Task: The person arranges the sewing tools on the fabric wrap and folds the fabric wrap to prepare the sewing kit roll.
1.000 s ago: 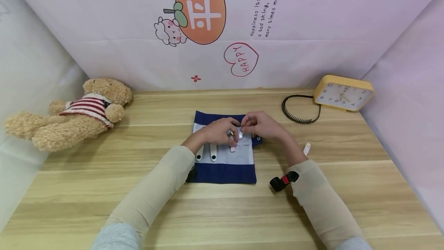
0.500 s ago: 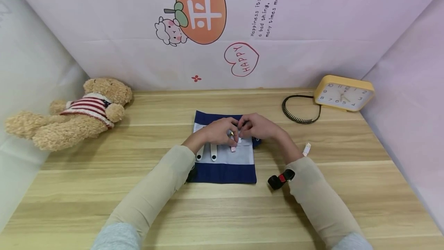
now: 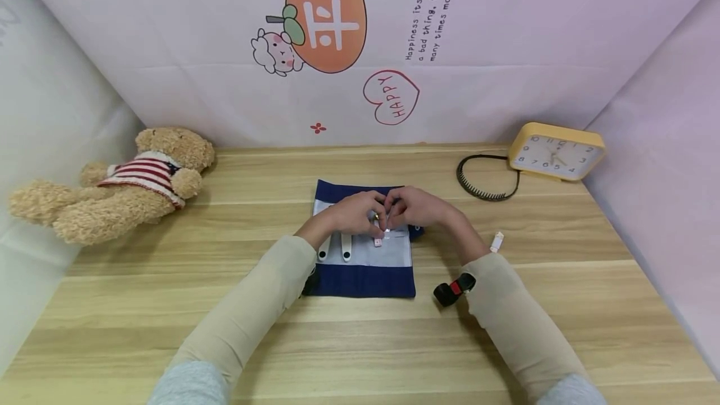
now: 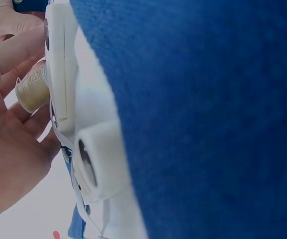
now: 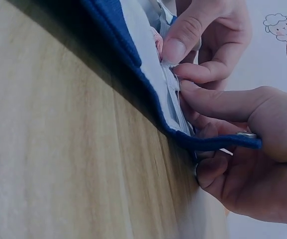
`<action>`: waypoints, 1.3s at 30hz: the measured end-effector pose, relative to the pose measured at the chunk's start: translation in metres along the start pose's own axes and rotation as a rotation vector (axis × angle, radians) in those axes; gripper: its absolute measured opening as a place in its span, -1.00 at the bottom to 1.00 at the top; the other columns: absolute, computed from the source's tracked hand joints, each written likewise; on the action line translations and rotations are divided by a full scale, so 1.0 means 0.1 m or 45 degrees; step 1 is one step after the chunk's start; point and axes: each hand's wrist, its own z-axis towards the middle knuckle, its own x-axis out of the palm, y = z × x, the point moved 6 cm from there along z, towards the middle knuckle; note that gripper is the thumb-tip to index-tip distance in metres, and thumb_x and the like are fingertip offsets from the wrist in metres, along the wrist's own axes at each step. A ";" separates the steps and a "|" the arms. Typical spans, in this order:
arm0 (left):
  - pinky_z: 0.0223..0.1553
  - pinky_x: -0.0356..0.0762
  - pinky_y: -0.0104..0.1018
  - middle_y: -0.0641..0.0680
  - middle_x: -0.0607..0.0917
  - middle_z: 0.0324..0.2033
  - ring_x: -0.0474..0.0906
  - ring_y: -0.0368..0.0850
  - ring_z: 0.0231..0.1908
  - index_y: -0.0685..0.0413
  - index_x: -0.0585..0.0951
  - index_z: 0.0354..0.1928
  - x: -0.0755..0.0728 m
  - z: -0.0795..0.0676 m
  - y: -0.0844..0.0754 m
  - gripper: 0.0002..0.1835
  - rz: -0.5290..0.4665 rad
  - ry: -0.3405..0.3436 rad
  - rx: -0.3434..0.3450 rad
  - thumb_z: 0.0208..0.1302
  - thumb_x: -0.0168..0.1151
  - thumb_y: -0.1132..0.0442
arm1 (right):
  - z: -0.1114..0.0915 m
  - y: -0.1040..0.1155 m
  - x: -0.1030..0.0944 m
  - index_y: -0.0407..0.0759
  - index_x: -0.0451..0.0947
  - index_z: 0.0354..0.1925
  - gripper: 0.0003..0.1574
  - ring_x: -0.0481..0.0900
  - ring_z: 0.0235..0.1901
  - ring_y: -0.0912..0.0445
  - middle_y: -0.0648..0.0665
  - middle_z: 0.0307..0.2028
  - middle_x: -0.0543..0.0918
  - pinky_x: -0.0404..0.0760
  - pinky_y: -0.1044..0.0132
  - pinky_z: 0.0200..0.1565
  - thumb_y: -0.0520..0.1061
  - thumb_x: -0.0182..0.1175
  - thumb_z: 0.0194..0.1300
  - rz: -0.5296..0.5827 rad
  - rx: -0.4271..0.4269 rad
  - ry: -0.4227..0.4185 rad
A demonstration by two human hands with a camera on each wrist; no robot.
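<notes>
An unrolled navy and pale grey cloth pouch (image 3: 360, 281) lies on the table beneath both hands. My left hand (image 3: 355, 213) pinches at the pouch's pocket edge, its thumb (image 5: 175, 49) showing in the right wrist view. Facing it, my right hand (image 3: 419, 206) has thumb and fingers together on a small white piece (image 3: 387, 234) at the pocket, mostly hidden by fingers. Beside the left palm stands a beige thread spool (image 4: 33, 92). White-handled tools (image 3: 346, 247) and a pink-and-white piece (image 3: 377, 242) sit in the pouch. A snap strap (image 5: 223, 143) sticks out near the right palm.
A small white piece (image 3: 497, 242) lies on the table right of the pouch. Farther back are a black toothed headband (image 3: 478, 191) and a yellow clock (image 3: 557, 150). At left lies a teddy bear (image 3: 135, 183). White printed walls enclose the table.
My right hand has shifted slightly left and toward me, and the small white piece has moved down along the pocket with it. The left hand stays in place.
</notes>
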 end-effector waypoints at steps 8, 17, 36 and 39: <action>0.37 0.26 -0.06 0.09 0.36 0.42 0.24 0.04 0.43 -0.04 0.73 -0.36 0.00 -0.01 0.01 -0.92 -0.031 -0.007 0.003 0.24 0.48 0.23 | -0.02 0.03 0.02 -0.37 0.49 0.05 -0.61 0.60 -0.34 0.08 -0.13 -0.33 0.72 0.53 0.26 -0.23 -0.34 0.33 0.28 -0.017 0.033 0.017; 0.38 0.25 -0.05 0.11 0.36 0.43 0.23 0.07 0.44 -0.04 0.72 -0.37 0.00 0.00 -0.02 -0.91 -0.016 -0.001 -0.001 0.25 0.47 0.23 | -0.04 0.04 0.02 -0.29 0.58 -0.08 -0.72 0.57 -0.36 0.10 -0.09 -0.36 0.69 0.53 0.26 -0.25 -0.32 0.37 0.24 -0.081 0.034 0.040; 0.37 0.27 -0.05 0.03 0.44 0.40 0.26 0.05 0.43 -0.04 0.74 -0.15 -0.03 -0.04 -0.04 -0.88 -0.029 -0.030 -0.033 0.31 0.41 0.18 | -0.73 -0.28 -0.49 -0.27 0.62 -0.01 -0.69 0.61 -0.13 -0.02 -0.13 -0.16 0.68 0.58 0.11 -0.09 -0.14 0.35 0.35 -0.074 -0.005 -0.305; 0.37 0.28 -0.06 0.04 0.43 0.41 0.26 0.05 0.44 -0.02 0.74 -0.07 -0.04 -0.04 -0.07 -0.83 -0.021 -0.037 -0.012 0.33 0.39 0.18 | -0.91 -0.39 -0.59 -0.27 0.61 0.02 -0.66 0.59 -0.14 -0.03 -0.15 -0.15 0.66 0.60 0.15 -0.14 -0.11 0.34 0.37 -0.079 0.039 -0.333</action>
